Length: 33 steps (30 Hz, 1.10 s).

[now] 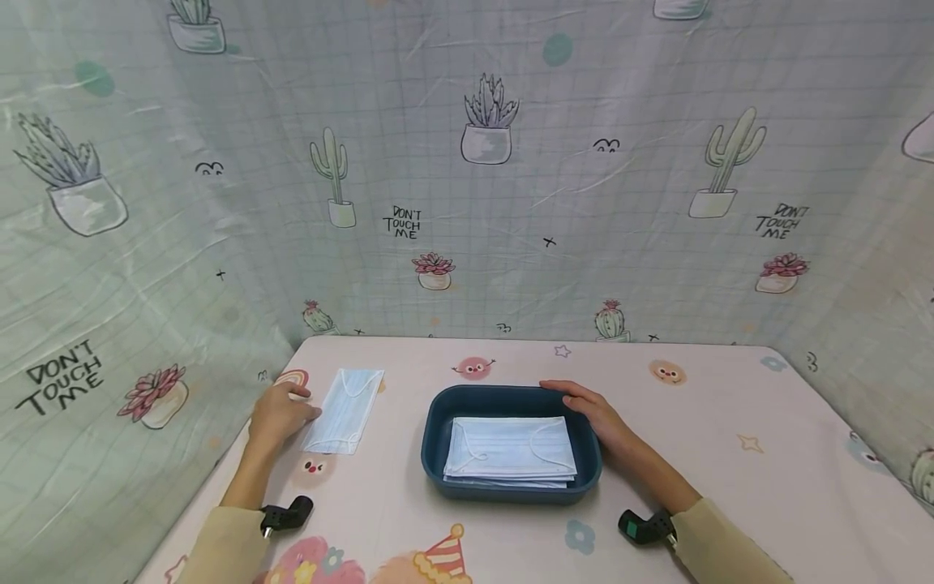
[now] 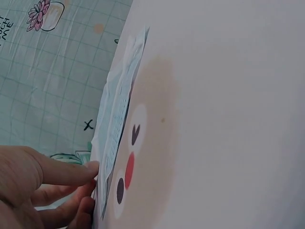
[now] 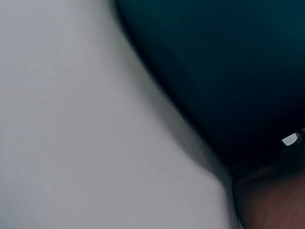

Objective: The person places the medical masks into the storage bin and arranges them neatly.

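On the left of the tabletop, a pale blue face mask (image 1: 345, 411) with white ear loops lies flat. My left hand (image 1: 279, 415) is at its left edge, thumb and index finger apart in the head view. The left wrist view has the thumb (image 2: 71, 172) touching the mask's edge (image 2: 114, 129), with the other fingers loosely bent below. A dark blue plastic box (image 1: 503, 493) holds a stack of folded face masks (image 1: 511, 448). At its back right corner, my right hand (image 1: 593, 412) holds the rim. Some of its fingers are hidden.
A pinkish-white cloth with cartoon prints covers the table (image 1: 730, 454). The box stands near the middle of it. Behind and at both sides hangs a patterned curtain (image 1: 554, 268). A dark camera mount (image 1: 288, 514) sits on each wrist.
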Available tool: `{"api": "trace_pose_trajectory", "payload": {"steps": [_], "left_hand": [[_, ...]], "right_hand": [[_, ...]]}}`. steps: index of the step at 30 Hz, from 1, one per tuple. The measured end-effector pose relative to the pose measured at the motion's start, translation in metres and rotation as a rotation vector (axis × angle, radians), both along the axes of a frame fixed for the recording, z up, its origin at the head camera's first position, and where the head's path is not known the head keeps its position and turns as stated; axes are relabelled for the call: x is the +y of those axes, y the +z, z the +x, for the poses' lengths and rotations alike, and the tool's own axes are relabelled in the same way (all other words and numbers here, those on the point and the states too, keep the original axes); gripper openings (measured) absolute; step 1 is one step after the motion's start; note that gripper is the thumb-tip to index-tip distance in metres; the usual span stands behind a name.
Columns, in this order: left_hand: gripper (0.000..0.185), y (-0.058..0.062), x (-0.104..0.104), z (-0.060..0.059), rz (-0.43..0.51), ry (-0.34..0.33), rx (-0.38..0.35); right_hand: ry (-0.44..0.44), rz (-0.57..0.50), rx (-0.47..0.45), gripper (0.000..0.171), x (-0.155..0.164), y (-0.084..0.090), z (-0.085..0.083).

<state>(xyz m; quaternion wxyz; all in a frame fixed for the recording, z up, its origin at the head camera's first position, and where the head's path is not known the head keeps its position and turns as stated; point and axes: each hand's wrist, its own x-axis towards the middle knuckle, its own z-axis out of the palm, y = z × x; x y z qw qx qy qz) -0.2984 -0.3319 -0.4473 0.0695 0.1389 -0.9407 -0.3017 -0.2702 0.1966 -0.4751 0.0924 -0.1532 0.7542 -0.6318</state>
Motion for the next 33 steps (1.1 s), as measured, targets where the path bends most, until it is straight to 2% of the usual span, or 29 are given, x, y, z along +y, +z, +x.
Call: {"api": "trace_pose_trajectory", "payload": {"steps": [9, 15, 24, 27, 33], "left_hand": [[0.049, 0.0029, 0.0083, 0.0032, -0.029, -0.001, -0.031], [0.042, 0.0064, 0.0106, 0.0045, -0.016, -0.007, -0.010], [0.037, 0.0085, 0.0102, 0.0033, -0.005, 0.001, -0.065], [0.034, 0.0083, 0.0096, 0.0035, 0.023, 0.000, -0.070], [0.029, 0.0089, 0.0069, 0.0038, 0.190, -0.039, -0.071]], "right_hand": [[0.005, -0.016, -0.008, 0.046, 0.0000, 0.0001, -0.0013], [-0.011, 0.007, 0.011, 0.046, 0.0000, 0.0021, -0.0014], [-0.014, 0.022, 0.004, 0.046, 0.0007, 0.0020, -0.0005], [-0.006, 0.012, 0.005, 0.046, 0.0005, 0.0017, -0.0001], [0.012, 0.000, 0.011, 0.046, 0.0011, 0.0004, -0.0005]]}}
